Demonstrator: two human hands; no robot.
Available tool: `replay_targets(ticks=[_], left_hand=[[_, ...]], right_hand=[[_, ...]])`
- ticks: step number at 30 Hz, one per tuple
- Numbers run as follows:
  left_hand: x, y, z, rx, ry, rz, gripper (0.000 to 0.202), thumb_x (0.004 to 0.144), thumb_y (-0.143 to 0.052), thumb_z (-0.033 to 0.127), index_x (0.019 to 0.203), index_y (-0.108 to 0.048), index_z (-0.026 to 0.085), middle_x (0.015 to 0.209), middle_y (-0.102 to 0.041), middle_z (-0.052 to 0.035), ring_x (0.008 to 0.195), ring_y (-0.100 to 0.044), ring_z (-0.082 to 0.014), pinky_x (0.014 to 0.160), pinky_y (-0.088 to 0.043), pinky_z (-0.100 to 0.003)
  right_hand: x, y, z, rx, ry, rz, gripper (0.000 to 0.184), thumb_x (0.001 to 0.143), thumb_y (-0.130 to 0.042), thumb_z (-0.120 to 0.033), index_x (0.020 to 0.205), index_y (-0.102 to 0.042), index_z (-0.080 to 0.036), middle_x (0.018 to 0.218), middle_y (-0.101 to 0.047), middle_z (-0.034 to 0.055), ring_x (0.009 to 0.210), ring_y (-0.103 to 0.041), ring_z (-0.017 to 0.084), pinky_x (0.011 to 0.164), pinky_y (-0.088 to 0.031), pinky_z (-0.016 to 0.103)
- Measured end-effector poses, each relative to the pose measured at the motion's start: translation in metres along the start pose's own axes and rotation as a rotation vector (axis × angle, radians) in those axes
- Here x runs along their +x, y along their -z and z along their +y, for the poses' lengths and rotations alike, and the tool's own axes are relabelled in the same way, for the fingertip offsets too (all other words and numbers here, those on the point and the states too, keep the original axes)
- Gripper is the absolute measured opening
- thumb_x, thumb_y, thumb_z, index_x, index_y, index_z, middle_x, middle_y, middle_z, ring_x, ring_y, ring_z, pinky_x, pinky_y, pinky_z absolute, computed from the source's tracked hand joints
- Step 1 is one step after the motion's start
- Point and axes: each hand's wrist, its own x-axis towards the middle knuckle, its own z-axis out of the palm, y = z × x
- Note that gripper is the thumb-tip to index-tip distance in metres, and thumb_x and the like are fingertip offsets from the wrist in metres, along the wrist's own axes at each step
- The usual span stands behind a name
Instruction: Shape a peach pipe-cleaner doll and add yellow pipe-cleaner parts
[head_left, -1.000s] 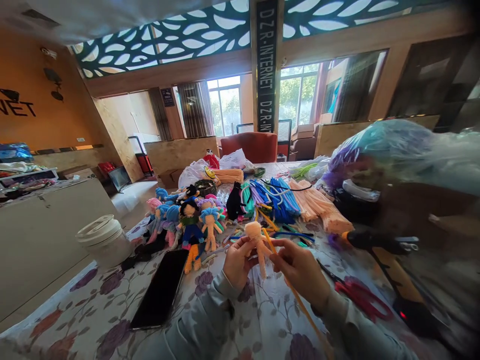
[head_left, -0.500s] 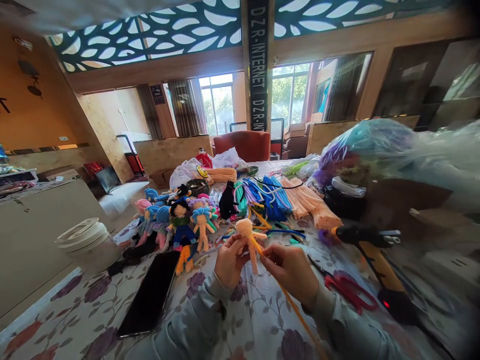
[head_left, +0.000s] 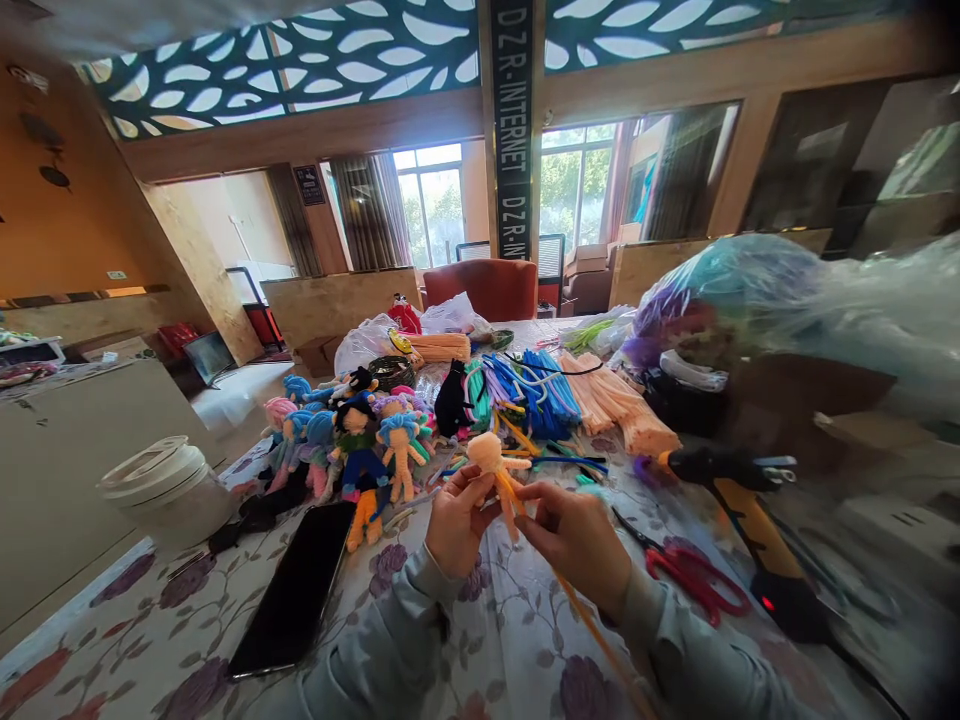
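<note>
L hand (head_left: 459, 522) has fingers pinching peach doll (head_left: 485, 453), held up over tabletop (head_left: 510, 660); R hand (head_left: 577, 540) has fingers gripping orange strip (head_left: 583, 608) at doll's front. Rel. to doll: blk phone (head_left: 296, 585) nearer & left, red-handled scissors (head_left: 697, 578) nearer & right.

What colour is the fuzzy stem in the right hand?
The fuzzy stem is yellow-orange, seen best in the head view.

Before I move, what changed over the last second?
The right hand has brought the end of the orange pipe cleaner down from beside the head of the peach doll onto its torso. Neither hand let go; the left hand still grips the doll. The smartphone and red scissors stayed put.
</note>
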Motion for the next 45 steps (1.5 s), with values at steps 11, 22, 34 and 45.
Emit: replay_targets(ticks=[11, 22, 34, 45], left_hand=[[-0.0005, -0.0003, -0.0013, 0.047, -0.027, -0.013, 0.034, 0.056, -0.081, 0.016, 0.079, -0.055, 0.016, 0.073, -0.066, -0.0007, 0.067, -0.065, -0.0141, 0.061, -0.053, -0.026], [-0.0017, -0.0017, -0.0011, 0.097, -0.06, 0.003, 0.035, 0.056, -0.081, 0.017, 0.078, -0.053, 0.016, 0.071, -0.065, 0.0007, 0.067, -0.065, -0.0148, 0.061, -0.053, -0.026], [-0.0032, -0.0045, -0.0005, 0.1, -0.076, 0.016, 0.035, 0.054, -0.081, 0.017, 0.076, -0.053, 0.017, 0.067, -0.065, 0.0015, 0.062, -0.064, -0.014, 0.059, -0.053, -0.026], [-0.0033, -0.0051, -0.0018, 0.103, -0.087, 0.055, 0.035, 0.051, -0.082, 0.017, 0.074, -0.055, 0.016, 0.067, -0.064, 0.0029, 0.062, -0.063, -0.0123, 0.06, -0.051, -0.024]], right_hand=[[0.0002, -0.0012, -0.0007, -0.044, 0.021, 0.01, 0.016, 0.08, -0.058, -0.031, 0.082, -0.07, -0.021, 0.046, -0.053, -0.005, 0.042, -0.048, 0.01, 0.048, -0.029, 0.022], [-0.0011, -0.0009, -0.0027, -0.062, 0.037, 0.006, 0.017, 0.08, -0.057, -0.031, 0.079, -0.071, -0.021, 0.046, -0.055, -0.0037, 0.041, -0.047, 0.01, 0.047, -0.029, 0.022], [-0.0019, -0.0013, -0.0041, -0.043, 0.059, -0.015, 0.017, 0.082, -0.058, -0.031, 0.077, -0.071, -0.021, 0.045, -0.053, -0.0045, 0.041, -0.047, 0.009, 0.047, -0.029, 0.021], [-0.0021, -0.0017, -0.0053, 0.055, -0.06, -0.031, 0.021, 0.083, -0.052, -0.03, 0.072, -0.065, -0.018, 0.052, -0.06, -0.0013, 0.046, -0.052, 0.012, 0.046, -0.033, 0.021]])
